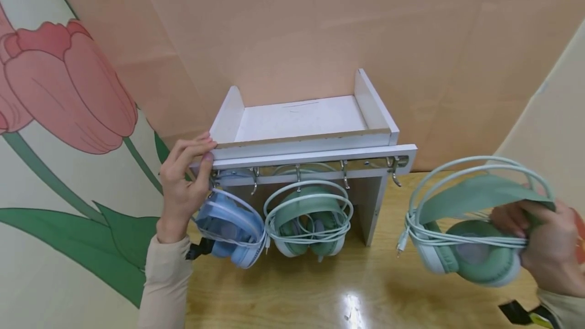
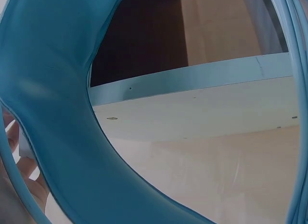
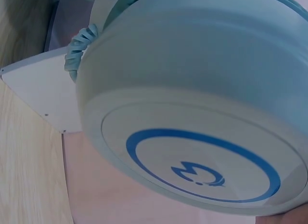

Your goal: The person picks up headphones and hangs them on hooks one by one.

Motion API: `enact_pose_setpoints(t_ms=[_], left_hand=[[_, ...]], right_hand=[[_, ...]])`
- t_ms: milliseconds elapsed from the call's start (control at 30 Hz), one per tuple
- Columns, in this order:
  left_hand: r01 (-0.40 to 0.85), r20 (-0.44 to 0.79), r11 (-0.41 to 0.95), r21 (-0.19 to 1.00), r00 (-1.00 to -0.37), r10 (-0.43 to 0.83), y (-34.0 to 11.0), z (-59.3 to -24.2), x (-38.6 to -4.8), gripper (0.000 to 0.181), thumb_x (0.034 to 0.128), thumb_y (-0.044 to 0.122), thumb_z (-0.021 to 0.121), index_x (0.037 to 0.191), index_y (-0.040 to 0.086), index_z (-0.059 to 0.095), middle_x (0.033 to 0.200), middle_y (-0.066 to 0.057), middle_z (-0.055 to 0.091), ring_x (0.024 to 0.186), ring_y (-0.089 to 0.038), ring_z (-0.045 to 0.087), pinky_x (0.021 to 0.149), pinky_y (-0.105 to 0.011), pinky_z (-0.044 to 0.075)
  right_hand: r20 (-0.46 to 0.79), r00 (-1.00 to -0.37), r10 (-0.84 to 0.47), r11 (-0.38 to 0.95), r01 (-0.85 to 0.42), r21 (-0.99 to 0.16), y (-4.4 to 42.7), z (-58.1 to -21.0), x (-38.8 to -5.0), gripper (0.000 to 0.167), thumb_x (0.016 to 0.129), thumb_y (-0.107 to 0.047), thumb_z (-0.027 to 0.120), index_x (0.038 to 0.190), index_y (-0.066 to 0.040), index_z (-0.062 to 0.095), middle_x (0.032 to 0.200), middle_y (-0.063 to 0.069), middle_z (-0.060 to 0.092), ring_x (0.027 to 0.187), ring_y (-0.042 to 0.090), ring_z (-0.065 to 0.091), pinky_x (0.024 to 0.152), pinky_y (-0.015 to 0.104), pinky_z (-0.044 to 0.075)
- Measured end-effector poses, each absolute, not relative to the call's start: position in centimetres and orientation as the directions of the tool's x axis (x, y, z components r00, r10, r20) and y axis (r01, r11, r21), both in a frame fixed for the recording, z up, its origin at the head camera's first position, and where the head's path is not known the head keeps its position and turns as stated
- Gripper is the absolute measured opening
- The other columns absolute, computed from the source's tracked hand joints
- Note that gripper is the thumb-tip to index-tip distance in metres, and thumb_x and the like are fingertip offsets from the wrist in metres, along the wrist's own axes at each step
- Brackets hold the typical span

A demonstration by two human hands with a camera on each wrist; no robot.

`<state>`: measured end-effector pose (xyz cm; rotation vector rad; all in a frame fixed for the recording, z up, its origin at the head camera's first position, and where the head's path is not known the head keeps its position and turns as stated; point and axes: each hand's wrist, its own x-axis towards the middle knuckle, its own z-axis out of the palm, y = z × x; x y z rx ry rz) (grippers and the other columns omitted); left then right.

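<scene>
My right hand (image 1: 546,240) grips a pair of green headphones (image 1: 484,253) at the right side, off the rack. Their cable is wound round the cups, and one white cup (image 3: 192,151) with a blue ring logo fills much of the right wrist view. At the other side, my left hand (image 1: 185,182) holds the left front corner of a white shelf rack (image 1: 301,155), fingers on top and thumb on the front. Blue headphones (image 1: 228,230) hang below that hand; their band (image 2: 53,89) crosses the left wrist view. Another green pair (image 1: 308,220) hangs from a middle hook.
Several metal hooks (image 1: 345,174) line the rack's front rail, the rightmost hook (image 1: 394,170) bearing nothing. The rack stands on a glossy wooden surface (image 1: 292,293) against a brown paper-covered backing (image 1: 320,24). A tulip-painted panel (image 1: 68,90) is on the left.
</scene>
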<state>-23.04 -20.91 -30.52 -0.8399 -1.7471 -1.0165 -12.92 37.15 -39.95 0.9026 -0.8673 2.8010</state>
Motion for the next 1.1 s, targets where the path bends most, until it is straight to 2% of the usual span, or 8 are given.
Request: enact_pose_setpoints(t_ms=[100, 200, 300, 500, 600, 667, 900, 1100], left_hand=[[0.863, 0.934, 0.428, 0.268, -0.342, 0.103, -20.8, -30.5, -23.1, 0.021, 0.0957, -0.007, 0.066, 0.112, -0.004, 0.08, 0.11, -0.024, 0.073, 0.12, -0.036, 0.072, 0.112, -0.041, 0.058], [0.864, 0.935, 0.429, 0.265, -0.338, 0.103, -20.7, -30.4, -23.1, 0.021, 0.0958, -0.007, 0.066, 0.112, -0.004, 0.08, 0.11, -0.024, 0.074, 0.12, -0.037, 0.072, 0.112, -0.041, 0.058], [0.865, 0.936, 0.427, 0.265, -0.337, 0.103, -20.7, -30.4, -23.1, 0.021, 0.0957, -0.007, 0.066, 0.112, -0.004, 0.08, 0.111, -0.024, 0.074, 0.12, -0.038, 0.071, 0.112, -0.041, 0.058], [0.863, 0.932, 0.427, 0.27, -0.345, 0.109, -20.6, -30.4, -23.0, 0.022, 0.0959, -0.007, 0.066, 0.112, -0.003, 0.08, 0.111, -0.023, 0.074, 0.121, -0.037, 0.071, 0.113, -0.041, 0.058], [0.863, 0.932, 0.426, 0.271, -0.346, 0.107, -20.7, -30.5, -23.0, 0.022, 0.0956, -0.007, 0.066, 0.112, -0.004, 0.08, 0.111, -0.023, 0.074, 0.121, -0.036, 0.071, 0.112, -0.041, 0.058], [0.863, 0.933, 0.427, 0.271, -0.345, 0.106, -20.8, -30.5, -23.0, 0.021, 0.0954, -0.007, 0.066, 0.112, -0.004, 0.08, 0.111, -0.023, 0.074, 0.121, -0.036, 0.072, 0.112, -0.04, 0.058], [0.864, 0.934, 0.425, 0.269, -0.342, 0.104, -20.7, -30.5, -23.1, 0.022, 0.0952, -0.007, 0.066, 0.112, -0.004, 0.08, 0.11, -0.023, 0.074, 0.121, -0.036, 0.072, 0.112, -0.04, 0.058], [0.864, 0.931, 0.427, 0.267, -0.346, 0.115, -20.7, -30.6, -23.1, 0.022, 0.0958, -0.006, 0.066, 0.112, -0.003, 0.08, 0.111, -0.023, 0.074, 0.121, -0.037, 0.071, 0.113, -0.041, 0.057]], right_hand=[[0.526, -0.848, -0.059, -0.783, -0.287, -0.552, 36.8, -39.7, -12.6, 0.05, 0.105, 0.001, -0.009, 0.069, -0.004, 0.026, 0.057, 0.009, 0.023, 0.041, 0.022, 0.023, 0.042, 0.031, 0.01], [0.466, -0.883, 0.048, -0.572, -0.407, -0.712, 36.3, -39.1, -12.0, 0.05, 0.108, 0.004, 0.003, 0.067, -0.007, 0.029, 0.055, 0.007, 0.024, 0.039, 0.02, 0.022, 0.041, 0.033, 0.01], [0.433, -0.892, 0.128, -0.366, -0.448, -0.816, 35.8, -38.8, -11.6, 0.05, 0.109, 0.006, 0.012, 0.066, -0.01, 0.031, 0.052, 0.005, 0.026, 0.037, 0.019, 0.022, 0.041, 0.034, 0.012], [0.549, -0.835, 0.026, -0.565, -0.465, -0.681, 35.5, -39.4, -12.0, 0.049, 0.103, 0.009, -0.004, 0.067, -0.003, 0.028, 0.053, 0.008, 0.025, 0.037, 0.018, 0.023, 0.038, 0.031, 0.014], [0.583, -0.813, 0.001, -0.598, -0.468, -0.651, 35.1, -39.5, -12.1, 0.051, 0.1, 0.008, -0.009, 0.068, -0.003, 0.028, 0.054, 0.008, 0.026, 0.038, 0.017, 0.026, 0.038, 0.03, 0.017], [0.573, -0.819, 0.017, -0.585, -0.473, -0.659, 34.9, -39.5, -12.0, 0.05, 0.102, 0.007, -0.007, 0.068, -0.003, 0.029, 0.054, 0.007, 0.026, 0.037, 0.017, 0.025, 0.038, 0.03, 0.016], [0.391, -0.891, 0.23, -0.247, -0.442, -0.862, 33.7, -38.4, -10.7, 0.044, 0.111, -0.001, 0.025, 0.068, -0.01, 0.031, 0.053, 0.002, 0.028, 0.036, 0.021, 0.022, 0.039, 0.038, 0.014], [0.444, -0.874, 0.195, -0.35, -0.485, -0.802, 33.7, -38.8, -10.7, 0.045, 0.109, 0.004, 0.017, 0.068, -0.009, 0.029, 0.053, 0.003, 0.027, 0.036, 0.019, 0.023, 0.038, 0.035, 0.014]])
